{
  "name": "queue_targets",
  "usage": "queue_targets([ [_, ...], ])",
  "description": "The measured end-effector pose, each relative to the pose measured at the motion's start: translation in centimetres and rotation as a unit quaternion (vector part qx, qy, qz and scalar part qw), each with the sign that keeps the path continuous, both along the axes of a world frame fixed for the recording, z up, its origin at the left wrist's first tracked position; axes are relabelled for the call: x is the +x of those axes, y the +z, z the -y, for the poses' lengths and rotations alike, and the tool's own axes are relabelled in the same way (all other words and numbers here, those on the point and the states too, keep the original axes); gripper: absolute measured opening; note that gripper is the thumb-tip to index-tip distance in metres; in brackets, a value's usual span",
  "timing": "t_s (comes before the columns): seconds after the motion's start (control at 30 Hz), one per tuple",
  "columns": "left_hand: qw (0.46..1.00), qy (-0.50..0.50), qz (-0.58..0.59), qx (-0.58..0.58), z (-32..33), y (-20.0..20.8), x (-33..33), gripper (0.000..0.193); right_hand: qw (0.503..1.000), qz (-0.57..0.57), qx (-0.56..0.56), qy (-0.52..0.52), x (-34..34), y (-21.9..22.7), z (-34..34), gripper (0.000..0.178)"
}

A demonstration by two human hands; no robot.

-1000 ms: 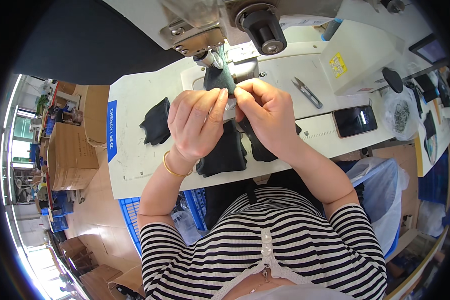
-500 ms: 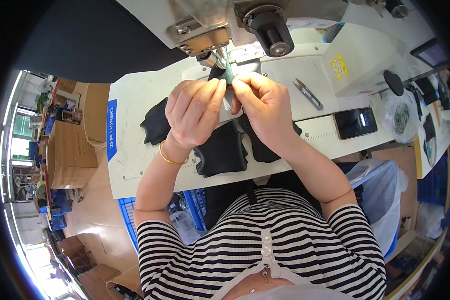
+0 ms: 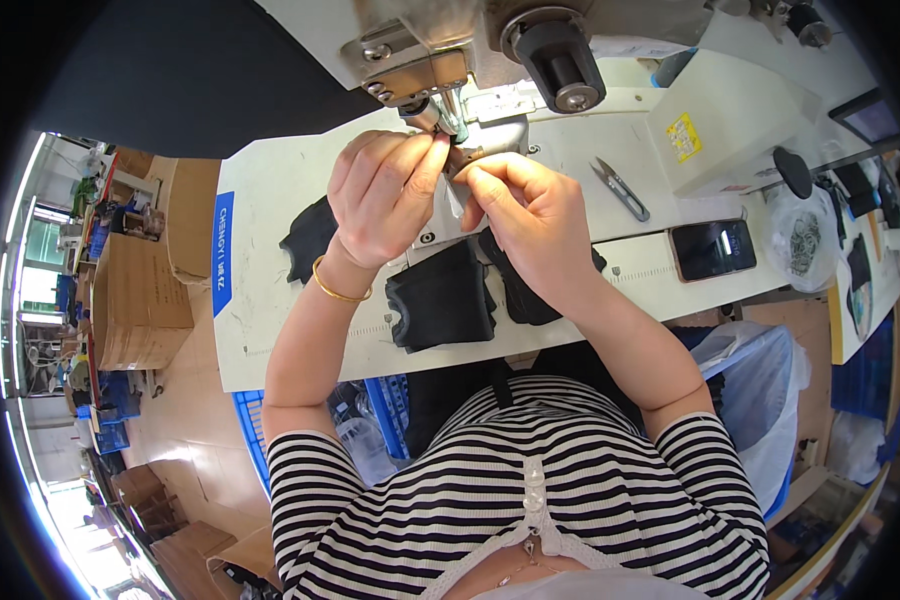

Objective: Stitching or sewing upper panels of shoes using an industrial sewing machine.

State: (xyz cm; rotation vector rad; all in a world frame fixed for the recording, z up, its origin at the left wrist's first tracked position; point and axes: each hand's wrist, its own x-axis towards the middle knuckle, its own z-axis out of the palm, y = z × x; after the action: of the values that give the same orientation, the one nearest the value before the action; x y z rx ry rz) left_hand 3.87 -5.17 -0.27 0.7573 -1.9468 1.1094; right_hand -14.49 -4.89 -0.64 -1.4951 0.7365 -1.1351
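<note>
Both of my hands are raised at the needle area of a sewing machine (image 3: 417, 80). My left hand (image 3: 385, 195) pinches close beside the presser foot (image 3: 452, 118); a small dark bit shows at its fingertips, too covered to name. A greenish piece (image 3: 460, 128) shows by the foot. My right hand (image 3: 532, 215) is closed in a pinch just to the right and slightly nearer to me; what lies between thumb and forefinger is too small to make out. Below the hands lie black padded fabric pieces (image 3: 440, 298), and another black piece (image 3: 310, 240) rests to the left.
Thread snips (image 3: 622, 190) and a phone (image 3: 712, 249) lie on the white table (image 3: 310, 340) to the right. Beyond them are a white box (image 3: 720, 120) and a clear plastic bag (image 3: 802, 240). Blue baskets (image 3: 388, 410) stand below the front edge. Cartons (image 3: 145, 290) stand at the left.
My left fingertips have moved up toward the presser foot, while the right pinch has drawn slightly apart from them. The dark and greenish fabric between the hands shows less now.
</note>
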Motion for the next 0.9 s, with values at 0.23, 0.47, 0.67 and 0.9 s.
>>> queue_targets([
  [0.23,1.000,0.025,-0.017,0.003,0.5,-0.2,-0.1,0.024,1.000,0.008,-0.001,0.004,0.0,-0.4,0.0,0.018],
  [0.47,0.999,0.032,-0.026,0.000,0.6,-0.5,-0.2,0.024,1.000,-0.011,-0.012,0.008,0.0,-1.1,0.1,0.020],
  [0.67,0.999,0.031,-0.032,0.002,0.7,-0.5,-0.2,0.024,1.000,-0.020,-0.007,0.016,0.0,-1.2,0.1,0.020],
  [0.9,0.999,0.023,-0.036,0.002,0.9,-0.7,0.1,0.024,0.998,-0.057,0.014,0.031,-0.5,-1.2,-0.3,0.020],
])
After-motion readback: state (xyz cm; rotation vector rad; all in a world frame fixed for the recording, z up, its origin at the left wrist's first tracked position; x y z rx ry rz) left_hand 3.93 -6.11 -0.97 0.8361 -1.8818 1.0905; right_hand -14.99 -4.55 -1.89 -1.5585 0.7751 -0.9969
